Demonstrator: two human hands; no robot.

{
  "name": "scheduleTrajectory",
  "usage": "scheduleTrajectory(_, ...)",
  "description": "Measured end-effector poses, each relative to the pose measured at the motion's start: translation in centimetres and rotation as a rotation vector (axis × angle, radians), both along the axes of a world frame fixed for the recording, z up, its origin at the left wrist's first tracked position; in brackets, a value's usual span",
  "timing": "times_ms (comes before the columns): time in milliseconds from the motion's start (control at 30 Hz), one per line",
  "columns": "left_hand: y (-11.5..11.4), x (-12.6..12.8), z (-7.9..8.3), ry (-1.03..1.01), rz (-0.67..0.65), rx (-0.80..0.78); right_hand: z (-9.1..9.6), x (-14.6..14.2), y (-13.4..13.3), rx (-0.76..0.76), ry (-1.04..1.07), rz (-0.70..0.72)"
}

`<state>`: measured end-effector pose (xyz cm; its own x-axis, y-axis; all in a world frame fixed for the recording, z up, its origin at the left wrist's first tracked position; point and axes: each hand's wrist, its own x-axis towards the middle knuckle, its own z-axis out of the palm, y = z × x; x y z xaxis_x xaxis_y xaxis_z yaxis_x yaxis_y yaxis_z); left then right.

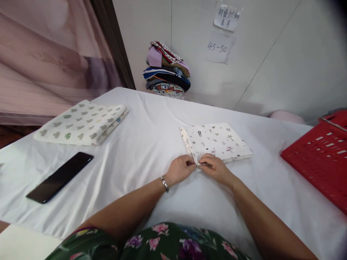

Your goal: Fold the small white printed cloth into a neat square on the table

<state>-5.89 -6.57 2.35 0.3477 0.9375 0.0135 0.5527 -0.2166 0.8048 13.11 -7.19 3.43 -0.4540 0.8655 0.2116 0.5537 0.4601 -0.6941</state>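
The palm-print cloth [217, 141] lies folded flat on the white-covered table [151, 144], just ahead of the person, a bit R of centre. Prob. put there b/c both arms reach it w/o much stretch. Its near-L corner sits right b/w the hands.

L hand [180, 169]: fingers curled, thumb & fingertips pinching the cloth at that corner. R hand [215, 169]: same sort of pinch on the near edge, just beside the L, thumb tip drawn in agst the forefinger. Tips nearly meet; I'd guess they work so close b/c the layers come together there & a small grip keeps them lined up. Exact no. of layers b/w the fingers, can't tell. Rest of the cloth lies on the table, so the table takes the wt.

Bracelet [165, 184] on the L wrist, clear of the fabric.

Farther L: a tree-print cloth [81, 122], folded, well apart, prob. so the two don't mix. Nearer the person, a dark phone [61, 177] lies flat, out of the hands' way.

Far R, a red basket [320, 155], tilted in view, prob. at the side to leave elbow room. Behind the table, a fabric stack [168, 72] agst the wall [257, 32], w/ handwritten paper signs [227, 17] above, prob. hung there to be read from the seat side.
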Motion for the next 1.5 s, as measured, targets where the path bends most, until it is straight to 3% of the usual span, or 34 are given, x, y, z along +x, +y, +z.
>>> scheduleTrajectory(567,0.08,-0.01,-0.24,0.011,-0.002,0.016,-0.32,-0.27,-0.12,0.021,0.063,-0.046)
scheduleTrajectory(867,0.15,-0.07,-0.22,0.007,-0.006,0.017,0.64,-0.06,-0.48,0.098,-0.124,0.078)
scheduleTrajectory(1333,0.13,-0.09,-0.08,0.022,-0.009,-0.006,0.10,0.23,0.03,0.018,-0.017,-0.005)
scheduleTrajectory(1500,0.20,-0.04,-0.12,0.022,-0.014,-0.003,0.42,0.51,-0.10,0.060,-0.056,0.066)
